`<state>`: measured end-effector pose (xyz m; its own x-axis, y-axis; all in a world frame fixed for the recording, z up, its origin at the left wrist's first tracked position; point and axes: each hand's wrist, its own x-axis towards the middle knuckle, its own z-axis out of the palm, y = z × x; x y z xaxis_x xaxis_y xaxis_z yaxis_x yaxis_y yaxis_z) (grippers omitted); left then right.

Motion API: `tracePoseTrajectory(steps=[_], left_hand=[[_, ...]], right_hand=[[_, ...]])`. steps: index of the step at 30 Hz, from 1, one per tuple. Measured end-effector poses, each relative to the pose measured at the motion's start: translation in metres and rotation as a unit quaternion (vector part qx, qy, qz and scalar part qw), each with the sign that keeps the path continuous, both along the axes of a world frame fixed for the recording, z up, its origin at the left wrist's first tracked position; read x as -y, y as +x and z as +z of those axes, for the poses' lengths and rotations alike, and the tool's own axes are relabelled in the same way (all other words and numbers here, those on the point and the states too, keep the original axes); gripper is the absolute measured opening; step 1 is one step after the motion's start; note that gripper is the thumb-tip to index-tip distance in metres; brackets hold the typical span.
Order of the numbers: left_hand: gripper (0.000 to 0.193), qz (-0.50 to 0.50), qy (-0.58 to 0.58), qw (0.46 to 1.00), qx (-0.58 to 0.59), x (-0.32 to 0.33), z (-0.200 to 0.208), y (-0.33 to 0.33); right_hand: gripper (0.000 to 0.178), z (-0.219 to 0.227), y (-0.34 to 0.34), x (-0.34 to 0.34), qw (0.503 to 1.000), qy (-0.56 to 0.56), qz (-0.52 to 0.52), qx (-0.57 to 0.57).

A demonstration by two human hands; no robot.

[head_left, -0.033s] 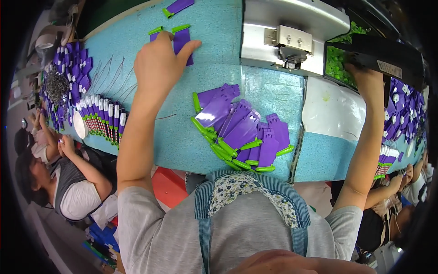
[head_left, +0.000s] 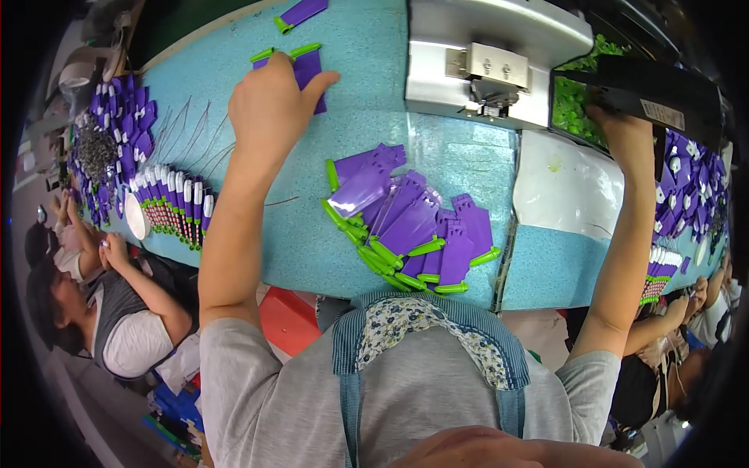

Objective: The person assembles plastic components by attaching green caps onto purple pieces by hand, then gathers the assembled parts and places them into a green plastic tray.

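Note:
My left hand [head_left: 273, 97] rests over flat purple plastic pieces [head_left: 309, 72] with bright green ends, on the far left of the blue work surface [head_left: 367, 101]. Its thumb is spread out to the right over one piece, and the index finger reaches between two of them; the other fingers are mostly hidden. At the far right, my right hand [head_left: 616, 125] reaches in among small bright green parts [head_left: 572, 115], beside a black panel [head_left: 655, 93]. Its fingers are out of sight there. A loose pile of purple pieces with green ends [head_left: 421, 222] lies nearer my body.
A metal machine [head_left: 433, 90] with a small fixture stands at the back centre. White-tipped purple pieces [head_left: 175, 195] line up at left, by thin wires. A clear plastic sheet [head_left: 566, 183] lies at right. Other people [head_left: 129, 312] sit on both sides.

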<state>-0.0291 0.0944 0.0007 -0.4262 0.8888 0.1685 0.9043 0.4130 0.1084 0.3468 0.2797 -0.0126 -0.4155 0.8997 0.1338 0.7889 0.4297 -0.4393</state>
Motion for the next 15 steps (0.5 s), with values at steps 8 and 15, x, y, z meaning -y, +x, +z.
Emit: tracePoseTrajectory(steps=[8, 15], left_hand=[[0.017, -0.058, 0.11, 0.992, -0.024, 0.003, 0.004, 0.006], [0.027, -0.04, 0.194, 0.636, 0.746, 0.04, 0.038, 0.076]], right_hand=[[0.028, -0.005, 0.003, -0.013, 0.997, 0.047, 0.052, -0.02], [0.018, 0.03, 0.007, 0.039, 0.963, -0.02, -0.021, -0.269]])
